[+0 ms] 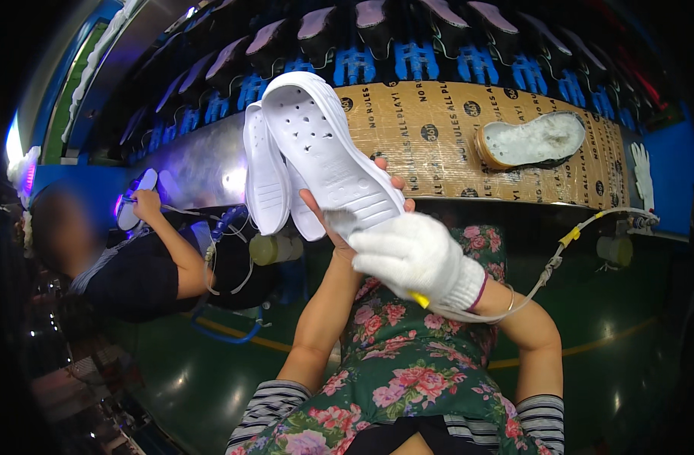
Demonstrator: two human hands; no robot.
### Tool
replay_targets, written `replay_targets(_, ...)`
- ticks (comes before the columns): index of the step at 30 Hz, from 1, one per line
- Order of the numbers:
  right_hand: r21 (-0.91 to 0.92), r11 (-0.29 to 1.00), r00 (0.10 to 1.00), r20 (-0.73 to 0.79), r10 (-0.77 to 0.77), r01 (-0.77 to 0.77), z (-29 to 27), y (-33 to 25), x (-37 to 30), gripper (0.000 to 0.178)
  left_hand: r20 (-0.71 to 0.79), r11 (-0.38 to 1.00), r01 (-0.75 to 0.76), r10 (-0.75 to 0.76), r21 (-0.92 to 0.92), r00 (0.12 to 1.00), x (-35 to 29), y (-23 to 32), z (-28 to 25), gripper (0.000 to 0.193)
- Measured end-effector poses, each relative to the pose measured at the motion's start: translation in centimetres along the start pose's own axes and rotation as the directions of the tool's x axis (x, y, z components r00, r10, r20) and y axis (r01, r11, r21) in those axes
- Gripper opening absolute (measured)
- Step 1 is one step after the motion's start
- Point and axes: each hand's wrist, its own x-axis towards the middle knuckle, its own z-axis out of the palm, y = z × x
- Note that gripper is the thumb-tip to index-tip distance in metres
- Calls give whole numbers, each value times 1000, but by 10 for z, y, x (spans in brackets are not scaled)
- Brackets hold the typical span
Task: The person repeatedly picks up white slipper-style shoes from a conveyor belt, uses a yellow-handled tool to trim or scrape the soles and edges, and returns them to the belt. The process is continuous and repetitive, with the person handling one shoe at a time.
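Observation:
A white shoe sole [328, 148], its inner side up with small holes and ridges, rests in my bare left hand [338, 244]. The fingers wrap round its far edge and the thumb lies along the near side. My right hand [419, 258], in a white knitted glove, is closed on a brush whose grey bristles [343, 221] touch the heel end of the sole. A thin clear hose [540, 279] runs from under this glove off to the right. More white soles [267, 174] lie behind the held one, partly hidden by it.
Printed cardboard [445, 163] covers the bench, bearing a sole-shaped piece smeared white [536, 140]. A white glove [641, 176] lies at the right. Behind runs a row of shoe lasts in blue holders [415, 61]. At left, a co-worker's hand [146, 205] holds a white sole.

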Motion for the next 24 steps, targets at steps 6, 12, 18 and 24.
replay_targets(6,98,988,992,-7,124,-123,-14,12,-7,34,116,997,45,-52,65,992,4,7,3,116)
replay_targets(12,297,952,987,161,26,-74,-12,-4,-16,31,157,982,128,-150,141,976,8,20,13,126)
replay_targets(18,147,989,986,166,-9,-15,-8,-3,-35,53,256,943,287,-322,167,912,26,27,11,113)
replay_targets(24,367,890,962,132,238,-270,-27,-13,-19,25,256,833,467,-540,295,802,31,29,17,124)
